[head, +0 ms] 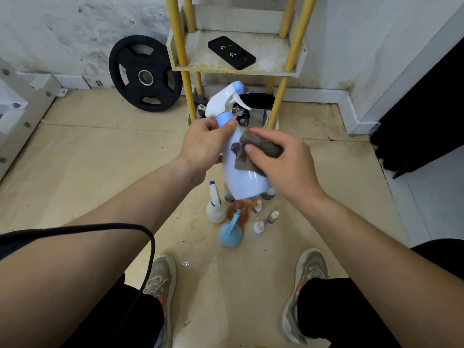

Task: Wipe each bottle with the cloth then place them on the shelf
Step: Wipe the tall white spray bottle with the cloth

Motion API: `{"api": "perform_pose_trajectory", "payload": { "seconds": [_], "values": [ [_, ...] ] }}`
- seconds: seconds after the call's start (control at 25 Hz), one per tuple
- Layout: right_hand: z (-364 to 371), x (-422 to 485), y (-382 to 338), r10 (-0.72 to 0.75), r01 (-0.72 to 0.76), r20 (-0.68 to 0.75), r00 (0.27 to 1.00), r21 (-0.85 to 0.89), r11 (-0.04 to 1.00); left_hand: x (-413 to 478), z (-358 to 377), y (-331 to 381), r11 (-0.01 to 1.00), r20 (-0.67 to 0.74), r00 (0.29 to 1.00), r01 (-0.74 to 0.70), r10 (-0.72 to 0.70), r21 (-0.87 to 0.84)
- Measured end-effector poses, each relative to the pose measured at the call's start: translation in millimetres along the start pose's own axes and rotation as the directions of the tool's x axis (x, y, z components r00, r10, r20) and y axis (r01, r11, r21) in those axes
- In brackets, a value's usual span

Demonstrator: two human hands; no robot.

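Head view. We hold the white spray bottle (241, 182) in the air, in front of the yellow-posted shelf (236, 67). Our left hand (203, 144) grips its neck at the blue collar, fingers curled round it. Our right hand (278, 159) presses the grey cloth (263, 146) against the bottle's body, thumb and fingers pinching the cloth. Below, smaller bottles (215, 209) stand clustered on the floor. A black phone (231, 53) lies on the shelf board.
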State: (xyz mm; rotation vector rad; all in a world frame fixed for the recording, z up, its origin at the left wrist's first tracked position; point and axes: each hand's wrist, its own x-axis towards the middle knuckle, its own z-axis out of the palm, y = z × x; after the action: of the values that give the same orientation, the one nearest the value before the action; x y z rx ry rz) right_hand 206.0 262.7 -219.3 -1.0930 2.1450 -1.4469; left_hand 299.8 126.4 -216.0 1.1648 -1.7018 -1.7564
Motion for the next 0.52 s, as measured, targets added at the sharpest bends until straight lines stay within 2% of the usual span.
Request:
{"api": "perform_pose_trajectory", "payload": {
  "seconds": [0.12, 0.2, 0.4, 0.52],
  "values": [
    [10, -14, 6, -0.226, 0.225, 0.017, 0.974, -0.201, 0.953, 5, -4, -1, 0.997, -0.084, 0.993, 0.077, -0.079, -0.031],
    [12, -17, 9, -0.233, 0.232, 0.022, 0.972, -0.197, 0.953, 4, -5, -3, 0.991, -0.098, 0.987, 0.126, -0.131, -0.048],
    [0, 1, 10, 0.069, -0.068, -0.021, 0.997, 0.061, 0.996, -6, 1, -2, 0.975, 0.013, 0.979, 0.205, -0.204, -0.090],
    [-1, 9, 17, 0.151, -0.150, 0.010, 0.989, 0.164, 0.975, -10, 3, 0, 0.977, 0.077, 0.979, 0.196, -0.190, -0.084]
  ]
}}
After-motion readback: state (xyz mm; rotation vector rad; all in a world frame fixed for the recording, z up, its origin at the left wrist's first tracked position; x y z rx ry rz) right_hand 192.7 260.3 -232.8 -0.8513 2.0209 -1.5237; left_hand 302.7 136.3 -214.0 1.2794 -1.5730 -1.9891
